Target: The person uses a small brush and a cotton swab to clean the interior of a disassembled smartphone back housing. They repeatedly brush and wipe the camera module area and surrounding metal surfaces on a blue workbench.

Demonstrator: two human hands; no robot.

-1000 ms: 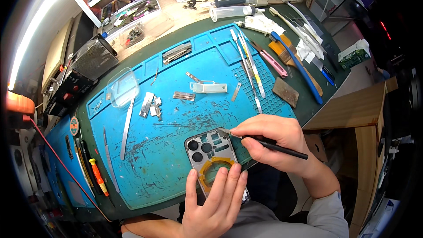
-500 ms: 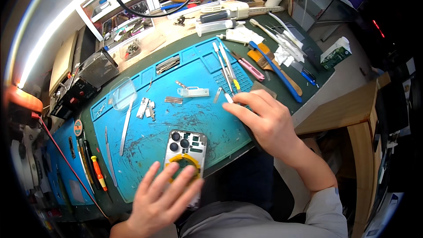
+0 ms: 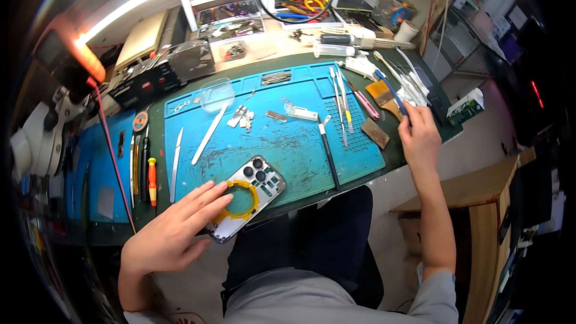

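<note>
A phone's back housing (image 3: 271,187) with several round lenses and a yellow ring (image 3: 255,199) lies tilted at the near edge of the blue work mat (image 3: 288,171). My left hand (image 3: 174,222) rests its outstretched fingers on the housing's left side, thumb apart. Far to the right, my right hand (image 3: 418,135) has its fingers closed round the near end of a long blue stick-shaped tool (image 3: 388,87); its far end lies by a wide brush (image 3: 379,91). A black-handled tool with a flat tip (image 3: 330,156) lies on the mat between my hands.
Tweezers (image 3: 176,165), a white spatula-like tool (image 3: 210,135), small metal parts (image 3: 241,117) and a clear lidded box (image 3: 217,96) lie leftward. An orange screwdriver (image 3: 152,183) stands out further left. A brown flat block (image 3: 375,133) and pink cutter (image 3: 365,104) lie right.
My right hand has let go of the black-handled tool, moved right and taken hold of the blue tool. The phone housing has turned, its lens end now toward the right. The view has shifted.
</note>
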